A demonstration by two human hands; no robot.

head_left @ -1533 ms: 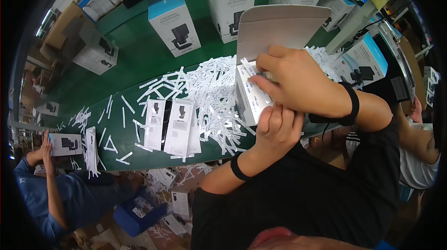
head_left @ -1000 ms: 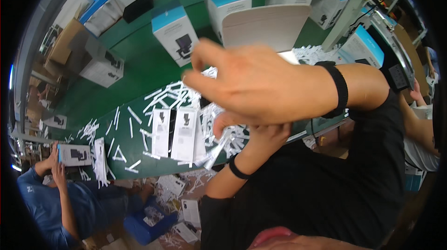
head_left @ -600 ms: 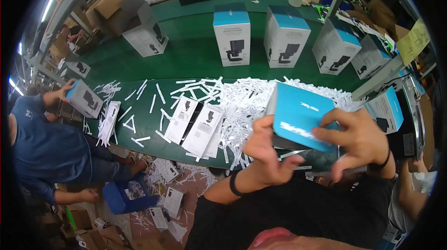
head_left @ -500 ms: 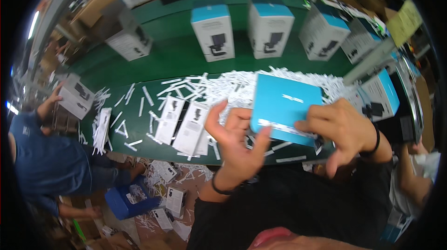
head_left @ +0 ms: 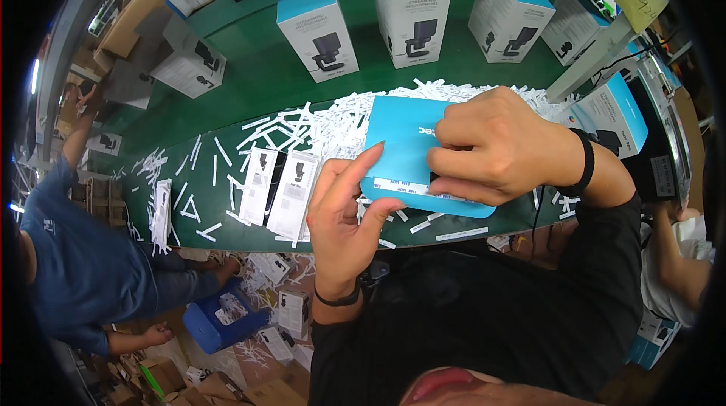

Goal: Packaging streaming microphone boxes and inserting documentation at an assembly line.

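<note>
A box with a turquoise top is in front of me, its rounded near edge toward my body. A white printed paper strip lies along that edge. My left hand grips the box's left side, forefinger on the top and thumb by the near corner. Over the right part of the top bends my right hand, its fingers curled down close to the strip. A small dark bit shows under those fingertips; what they pinch, if anything, is hidden.
White paper strips are heaped on the green table. Microphone boxes stand along the back, and two flat white boxes lie to the left. A co-worker is at the left. A metal post rises at the right.
My right hand has moved left across the turquoise top, fingers curling further. My left hand has closed in on the box's side. The co-worker's arm has reached farther away, and the view has shifted.
</note>
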